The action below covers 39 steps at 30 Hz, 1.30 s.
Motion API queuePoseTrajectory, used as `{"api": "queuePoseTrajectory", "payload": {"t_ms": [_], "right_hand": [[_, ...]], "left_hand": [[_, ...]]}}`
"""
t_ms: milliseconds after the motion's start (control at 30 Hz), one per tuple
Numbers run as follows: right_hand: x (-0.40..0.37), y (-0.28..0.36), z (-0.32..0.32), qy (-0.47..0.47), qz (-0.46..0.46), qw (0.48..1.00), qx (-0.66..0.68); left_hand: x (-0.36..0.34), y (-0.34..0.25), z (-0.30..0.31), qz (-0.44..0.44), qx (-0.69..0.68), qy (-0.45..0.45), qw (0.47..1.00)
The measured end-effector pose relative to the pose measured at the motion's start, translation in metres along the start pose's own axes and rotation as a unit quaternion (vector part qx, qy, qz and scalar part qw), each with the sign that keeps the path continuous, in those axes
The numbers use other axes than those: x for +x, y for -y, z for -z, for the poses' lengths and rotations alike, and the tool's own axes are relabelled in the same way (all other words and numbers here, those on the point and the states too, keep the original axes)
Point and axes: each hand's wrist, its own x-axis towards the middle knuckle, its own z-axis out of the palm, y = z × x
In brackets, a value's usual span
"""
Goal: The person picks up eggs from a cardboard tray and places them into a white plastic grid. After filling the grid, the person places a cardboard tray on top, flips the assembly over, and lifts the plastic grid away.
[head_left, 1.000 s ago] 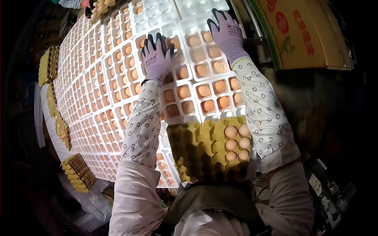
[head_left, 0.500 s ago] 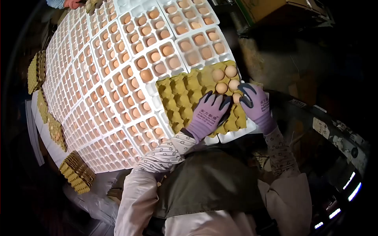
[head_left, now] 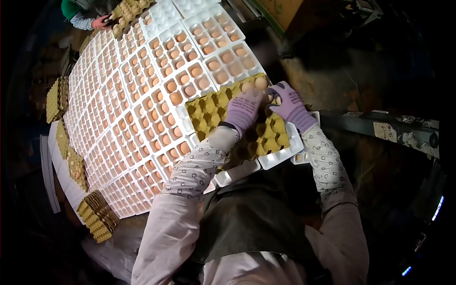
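Observation:
A yellow-brown pulp egg tray lies on top of white egg trays at the near right corner of the stack. Most of its cups that show hold no egg. At its far edge sits a brown egg, with another egg just to its left. My left hand, in a purple glove, reaches over the tray with fingers bent down beside these eggs; its fingertips are hidden. My right hand, gloved alike, curls its thumb and fingers around an egg at the tray's right side.
White trays filled with brown eggs spread to the left. Stacked pulp trays stand along the left edge. At the far end, another person's hand touches a pulp tray of eggs. A metal beam lies to the right.
Both hands have moved toward the tray's far edge. Fewer eggs show in the pulp tray, partly because my hands cover that area. The view has shifted, and the other person shows more.

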Motion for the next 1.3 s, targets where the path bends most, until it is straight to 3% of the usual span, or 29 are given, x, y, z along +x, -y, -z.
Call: {"api": "queuePoseTrajectory", "payload": {"t_ms": [33,100,167,200,233,300,333,367,400,433,467,500,567,633,700,800,833,933,1033,1067,1167,1233,1267,1300], "right_hand": [[0.016,0.015,-0.002,0.095,-0.016,0.974,-0.205],[0.019,0.007,0.008,0.068,-0.014,0.988,-0.141],[0.016,-0.021,0.005,-0.052,0.010,0.996,0.069],[0.018,-0.015,0.016,-0.008,-0.083,0.935,0.345],[0.022,-0.007,0.028,0.008,-0.198,0.825,0.529],[0.035,-0.001,0.038,0.027,-0.195,0.793,0.577],[0.046,-0.013,0.031,-0.010,-0.074,0.948,0.311],[0.059,-0.021,0.018,-0.048,0.061,0.997,0.017],[0.062,0.003,0.024,0.024,0.002,0.998,-0.050],[0.069,0.018,0.023,0.039,0.027,0.979,-0.196],[0.078,0.021,0.020,0.087,0.040,0.965,-0.245],[0.086,0.021,0.019,0.133,0.052,0.945,-0.295],[0.092,0.019,0.021,0.128,0.070,0.941,-0.304],[0.084,0.025,0.029,0.085,0.068,0.961,-0.255],[0.085,0.026,0.031,0.055,0.035,0.996,-0.068],[0.107,0.067,0.007,0.067,0.075,0.994,0.042],[0.117,0.083,-0.010,0.081,0.075,0.991,0.079],[0.129,0.136,-0.051,0.095,0.125,0.985,0.072],[0.122,0.163,-0.070,0.123,0.115,0.981,0.100],[0.118,0.168,-0.073,0.123,0.117,0.981,0.093],[0.096,0.179,-0.081,0.142,0.143,0.977,0.062],[0.083,0.183,-0.088,0.153,0.167,0.973,0.039],[0.073,0.188,-0.093,0.164,0.196,0.967,-0.009],[0.064,0.198,-0.099,0.183,0.231,0.953,-0.069]], "left_hand": [[0.008,0.001,0.005,0.028,-0.022,0.006,0.999],[0.019,0.017,0.027,0.039,-0.185,-0.040,0.981],[0.031,0.014,0.045,0.035,-0.007,-0.019,0.999],[0.034,-0.003,0.058,0.024,0.066,0.050,0.996],[0.037,-0.003,0.049,0.007,0.100,0.035,0.994],[0.044,0.003,0.033,-0.026,0.172,0.002,0.985],[0.044,0.007,0.031,-0.003,0.131,0.005,0.991],[0.039,0.006,0.034,0.046,0.078,-0.038,0.995],[0.026,0.013,0.040,0.054,-0.010,-0.078,0.995],[0.012,0.023,0.045,0.061,-0.097,-0.122,0.986],[-0.002,0.039,0.042,0.078,-0.156,-0.153,0.973],[-0.013,0.065,0.031,0.112,-0.334,-0.143,0.925],[-0.049,0.107,0.033,0.140,-0.460,-0.249,0.841],[-0.083,0.150,0.048,0.260,-0.283,-0.313,0.868],[-0.102,0.177,0.056,0.339,-0.098,-0.273,0.895],[-0.094,0.196,0.039,0.261,0.066,-0.197,0.943],[-0.087,0.193,0.037,0.268,0.063,-0.133,0.952],[-0.094,0.193,0.032,0.251,0.029,-0.220,0.942],[-0.118,0.177,0.042,0.284,-0.129,-0.150,0.938],[-0.120,0.171,0.041,0.296,-0.084,-0.071,0.949],[-0.125,0.173,0.006,0.245,-0.054,-0.160,0.955],[-0.136,0.174,0.008,0.299,-0.218,-0.255,0.893],[-0.148,0.186,-0.005,0.298,-0.415,-0.307,0.803],[-0.166,0.193,-0.009,0.297,-0.641,-0.313,0.634]]}}
